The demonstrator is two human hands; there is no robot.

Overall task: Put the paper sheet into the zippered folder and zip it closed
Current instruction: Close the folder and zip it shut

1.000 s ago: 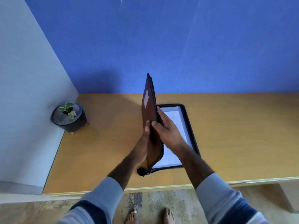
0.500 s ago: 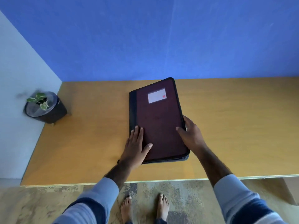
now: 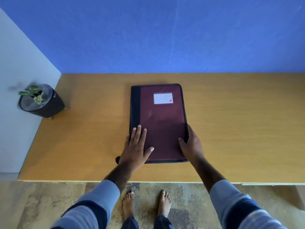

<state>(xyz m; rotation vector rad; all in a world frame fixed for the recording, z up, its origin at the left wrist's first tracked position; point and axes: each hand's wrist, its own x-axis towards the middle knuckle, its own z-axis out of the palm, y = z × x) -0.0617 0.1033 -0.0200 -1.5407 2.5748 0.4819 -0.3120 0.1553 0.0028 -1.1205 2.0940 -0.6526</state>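
Observation:
The maroon zippered folder (image 3: 162, 119) lies flat and folded shut on the wooden table (image 3: 239, 126), with a black spine along its left side and a white label near its far end. The paper sheet is hidden inside. My left hand (image 3: 137, 146) rests flat, fingers spread, on the folder's near left corner. My right hand (image 3: 191, 144) holds the folder's right edge near the front, thumb on the cover and fingers down the side. A dark zipper tab (image 3: 117, 159) sticks out at the near left corner.
A small potted plant (image 3: 42, 102) in a black pot stands at the table's far left by the white wall. The blue wall runs behind the table. The table's front edge is close to my bare feet on the floor.
The folder's cover, upright a second ago, has come down over the sheet. The folder now lies straight, and both hands have settled on its near corners.

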